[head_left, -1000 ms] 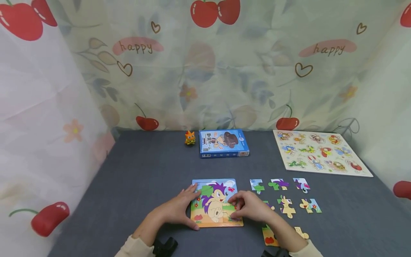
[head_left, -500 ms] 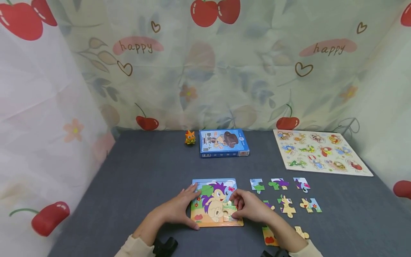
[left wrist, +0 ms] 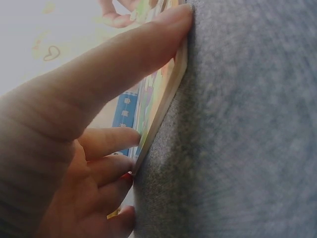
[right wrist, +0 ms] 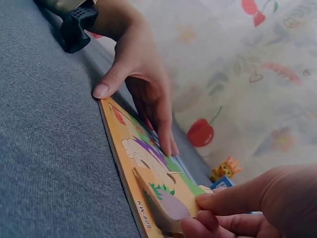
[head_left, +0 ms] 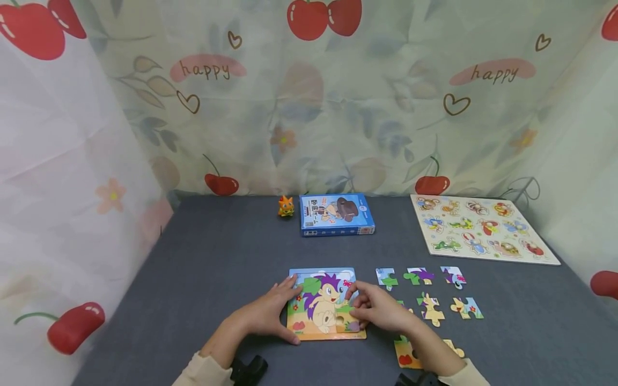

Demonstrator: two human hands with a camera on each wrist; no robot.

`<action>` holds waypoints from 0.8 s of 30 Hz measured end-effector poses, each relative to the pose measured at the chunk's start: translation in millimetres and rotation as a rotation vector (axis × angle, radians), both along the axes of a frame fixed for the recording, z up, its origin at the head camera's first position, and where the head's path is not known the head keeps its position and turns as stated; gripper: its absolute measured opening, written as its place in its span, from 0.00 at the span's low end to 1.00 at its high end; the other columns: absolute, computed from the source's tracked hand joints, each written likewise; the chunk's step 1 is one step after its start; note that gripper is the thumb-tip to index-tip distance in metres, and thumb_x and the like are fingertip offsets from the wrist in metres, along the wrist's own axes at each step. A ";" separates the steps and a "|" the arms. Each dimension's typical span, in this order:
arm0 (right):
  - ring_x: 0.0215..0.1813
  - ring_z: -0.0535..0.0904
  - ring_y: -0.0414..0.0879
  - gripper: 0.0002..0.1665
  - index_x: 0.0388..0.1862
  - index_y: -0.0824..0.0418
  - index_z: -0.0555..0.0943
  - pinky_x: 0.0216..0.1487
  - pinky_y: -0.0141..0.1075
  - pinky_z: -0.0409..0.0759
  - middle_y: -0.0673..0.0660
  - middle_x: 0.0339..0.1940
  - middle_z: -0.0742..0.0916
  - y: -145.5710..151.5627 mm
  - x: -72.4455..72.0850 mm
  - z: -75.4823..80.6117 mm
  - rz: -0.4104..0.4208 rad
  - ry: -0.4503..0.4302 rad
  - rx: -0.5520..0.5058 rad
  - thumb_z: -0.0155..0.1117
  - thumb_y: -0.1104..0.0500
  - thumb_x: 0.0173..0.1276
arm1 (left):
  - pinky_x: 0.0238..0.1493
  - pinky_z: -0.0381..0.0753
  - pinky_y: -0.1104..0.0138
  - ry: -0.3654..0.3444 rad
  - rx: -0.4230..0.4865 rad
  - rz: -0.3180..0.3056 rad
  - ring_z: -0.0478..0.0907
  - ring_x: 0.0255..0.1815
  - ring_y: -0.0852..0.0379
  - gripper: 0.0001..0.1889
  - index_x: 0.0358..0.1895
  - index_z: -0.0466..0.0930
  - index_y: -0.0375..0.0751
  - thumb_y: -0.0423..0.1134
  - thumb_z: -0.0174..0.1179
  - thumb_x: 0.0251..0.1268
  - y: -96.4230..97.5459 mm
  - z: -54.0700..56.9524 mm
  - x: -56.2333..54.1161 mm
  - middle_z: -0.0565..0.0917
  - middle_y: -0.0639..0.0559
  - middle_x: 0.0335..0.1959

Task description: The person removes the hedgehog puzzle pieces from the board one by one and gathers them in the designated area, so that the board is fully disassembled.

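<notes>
A square hedgehog puzzle board lies flat on the table. Straddling its left side is my left hand, the thumb at the near corner and the fingers farther up the edge. My right hand pinches a jigsaw piece between thumb and fingers over the board's lower right part. The piece shows a purple shape with green leaves, and it tilts up from the printed surface in the right wrist view. In the left wrist view the left thumb lies along the board's edge.
Several loose jigsaw pieces lie in rows to the right, some partly hidden under the right forearm. Farther back are a small orange figurine, a blue box and a white board of insect pictures. A patterned curtain closes the back.
The piece in the right hand has turned over: its pale side showed half a second ago, its printed side now. The left hand has stayed put.
</notes>
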State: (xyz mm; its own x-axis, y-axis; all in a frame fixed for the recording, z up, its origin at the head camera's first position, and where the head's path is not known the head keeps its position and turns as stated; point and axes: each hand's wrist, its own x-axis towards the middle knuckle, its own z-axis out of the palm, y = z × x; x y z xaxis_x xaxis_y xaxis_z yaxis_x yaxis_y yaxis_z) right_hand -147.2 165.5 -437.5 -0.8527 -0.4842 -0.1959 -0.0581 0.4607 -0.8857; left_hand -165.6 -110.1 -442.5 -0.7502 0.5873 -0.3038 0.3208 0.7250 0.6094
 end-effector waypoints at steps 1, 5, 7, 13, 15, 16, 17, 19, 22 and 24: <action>0.24 0.78 0.43 0.11 0.45 0.67 0.72 0.27 0.33 0.81 0.55 0.25 0.81 1.2 0.0 0.8 -0.004 -0.006 -0.007 0.58 0.66 0.66 | 0.73 0.43 0.46 0.001 0.001 -0.001 0.39 0.77 0.47 0.54 0.72 0.56 0.43 0.60 0.71 0.40 0.1 0.1 0.1 0.45 0.46 0.77; 0.24 0.77 0.43 0.10 0.46 0.68 0.73 0.28 0.34 0.80 0.56 0.26 0.82 8.1 0.6 2.7 -0.015 -0.019 -0.027 0.57 0.65 0.67 | 0.73 0.43 0.46 0.001 0.006 -0.002 0.39 0.77 0.47 0.54 0.72 0.56 0.43 0.60 0.71 0.40 0.4 0.9 1.0 0.45 0.47 0.77; 0.25 0.77 0.43 0.10 0.46 0.67 0.74 0.28 0.34 0.80 0.55 0.26 0.82 12.3 1.0 3.9 -0.033 -0.032 -0.032 0.56 0.65 0.67 | 0.73 0.43 0.46 0.001 0.007 0.001 0.39 0.77 0.47 0.54 0.72 0.56 0.44 0.60 0.71 0.40 0.1 1.0 1.5 0.45 0.47 0.77; 0.25 0.75 0.44 0.12 0.49 0.67 0.74 0.28 0.35 0.78 0.55 0.27 0.81 27.3 2.6 8.9 -0.070 -0.046 -0.035 0.55 0.63 0.69 | 0.73 0.42 0.47 0.006 0.003 0.003 0.39 0.77 0.47 0.53 0.72 0.56 0.44 0.59 0.72 0.40 -0.4 1.7 1.7 0.45 0.47 0.77; 0.27 0.75 0.45 0.14 0.50 0.68 0.74 0.28 0.35 0.77 0.55 0.28 0.81 33.0 3.8 11.0 -0.072 -0.043 -0.034 0.56 0.62 0.69 | 0.73 0.42 0.47 0.007 0.001 0.003 0.39 0.77 0.48 0.53 0.71 0.56 0.43 0.59 0.72 0.40 -0.4 1.9 1.7 0.45 0.47 0.77; 0.27 0.74 0.45 0.14 0.50 0.68 0.74 0.28 0.35 0.76 0.55 0.28 0.81 35.9 4.7 12.0 -0.078 -0.043 -0.031 0.56 0.61 0.69 | 0.73 0.42 0.47 0.007 0.000 0.002 0.39 0.77 0.48 0.53 0.71 0.56 0.43 0.59 0.72 0.40 -0.4 1.9 1.7 0.45 0.47 0.77; 0.28 0.74 0.45 0.15 0.51 0.68 0.74 0.29 0.36 0.75 0.55 0.29 0.81 39.1 5.2 12.7 -0.082 -0.046 -0.033 0.56 0.61 0.69 | 0.73 0.42 0.47 0.006 -0.001 0.002 0.39 0.77 0.48 0.53 0.72 0.56 0.43 0.59 0.72 0.40 -0.5 1.7 1.5 0.45 0.47 0.77; 0.29 0.74 0.46 0.17 0.52 0.69 0.74 0.29 0.36 0.75 0.56 0.30 0.82 45.4 6.6 14.1 -0.093 -0.049 -0.040 0.56 0.60 0.69 | 0.73 0.42 0.47 0.002 -0.002 0.002 0.39 0.77 0.48 0.53 0.71 0.56 0.44 0.60 0.72 0.40 -0.7 1.6 1.2 0.45 0.47 0.77; 0.29 0.75 0.46 0.19 0.53 0.70 0.73 0.29 0.37 0.76 0.57 0.31 0.82 55.6 9.0 15.1 -0.103 -0.045 -0.046 0.57 0.59 0.69 | 0.73 0.43 0.46 0.002 -0.006 0.002 0.39 0.77 0.47 0.54 0.72 0.56 0.44 0.60 0.72 0.40 -1.0 1.1 0.2 0.45 0.47 0.77; 0.29 0.76 0.46 0.20 0.53 0.70 0.73 0.30 0.37 0.77 0.57 0.32 0.82 62.2 10.5 15.3 -0.104 -0.046 -0.047 0.57 0.58 0.69 | 0.73 0.43 0.46 0.003 -0.008 0.003 0.39 0.77 0.47 0.54 0.72 0.56 0.44 0.60 0.72 0.39 -1.2 0.6 -0.4 0.45 0.48 0.77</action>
